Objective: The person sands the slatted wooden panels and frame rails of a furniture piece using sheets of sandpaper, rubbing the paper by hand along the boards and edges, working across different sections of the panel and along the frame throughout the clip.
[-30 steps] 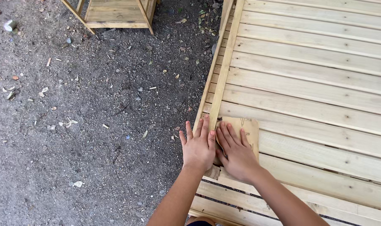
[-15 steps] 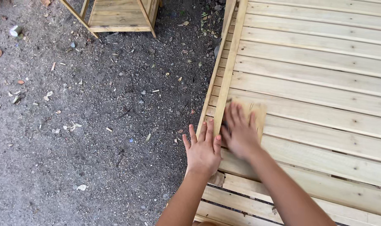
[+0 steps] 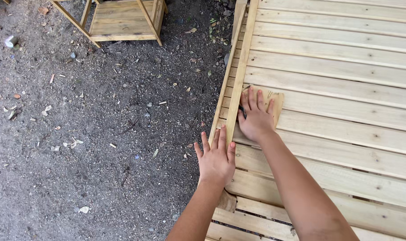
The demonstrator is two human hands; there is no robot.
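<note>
a person's two bare hands work at the left edge of a pale slatted wood panel (image 3: 345, 76) lying on dirt ground (image 3: 100, 147). the right hand (image 3: 255, 117) presses flat on a tan sheet of sandpaper (image 3: 274, 103), fingers spread wide over it, just beside the raised edge rail (image 3: 238, 85). the left hand (image 3: 217, 159) lies flat nearer the person, fingers open, touching the rail and holding nothing. a small wooden stand (image 3: 122, 20) sits well apart on the ground.

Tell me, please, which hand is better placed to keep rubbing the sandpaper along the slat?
The right hand: it lies flat on the sandpaper. The left hand rests on the frame edge.
</note>
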